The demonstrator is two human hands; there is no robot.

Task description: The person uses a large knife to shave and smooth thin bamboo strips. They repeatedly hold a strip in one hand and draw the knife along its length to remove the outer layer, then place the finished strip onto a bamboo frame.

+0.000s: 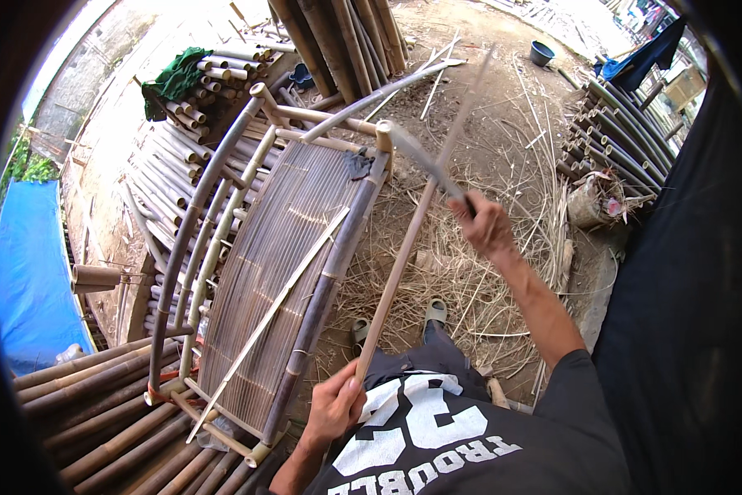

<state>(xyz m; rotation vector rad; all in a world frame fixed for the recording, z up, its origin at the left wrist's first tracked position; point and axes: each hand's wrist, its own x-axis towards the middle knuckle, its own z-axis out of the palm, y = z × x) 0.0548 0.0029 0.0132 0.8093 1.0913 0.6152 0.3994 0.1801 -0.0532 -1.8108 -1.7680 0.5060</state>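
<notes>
My left hand [335, 404] is closed around the near end of a long bamboo strip [398, 268], low in front of my shirt. The strip slants up and away to the right, its far end blurred. My right hand [485, 227] grips the dark handle of a machete [424, 158]. Its blade, somewhat blurred, points up and left and crosses the strip in view; I cannot tell whether the two touch. To the left stands a bamboo bench [325, 285] with a slatted seat. Across those slats lies a thin pale strip [276, 305], and a dark rag [358, 164] rests near the far corner.
Shavings [478, 305] litter the ground around my feet. Bamboo poles are stacked at the right [614, 136], behind the bench [160, 177] and at the lower left [111, 445]. Upright thick poles [342, 49] stand at the back. A bucket [541, 54] sits far right.
</notes>
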